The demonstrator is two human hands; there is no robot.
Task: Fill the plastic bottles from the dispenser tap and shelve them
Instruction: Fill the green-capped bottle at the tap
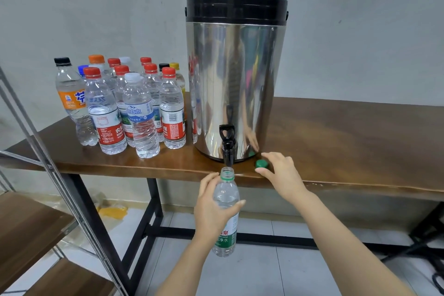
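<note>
Bottle (225,196), uncapped, green label, hangs upright w/ its mouth just under the tap (227,144) of the steel dispenser (235,84), left hand (211,211) wrapped round its middle. Right hand (281,173), fingers loosely spread, flanks the green cap (261,163) at the table (348,142) edge; contact unclear. Capped bottles (134,108) cluster left of the dispenser.

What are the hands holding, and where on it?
The left hand grips the uncapped bottle around its upper body. The fingers of the right hand flank the green cap; whether they pinch it cannot be told.
</note>
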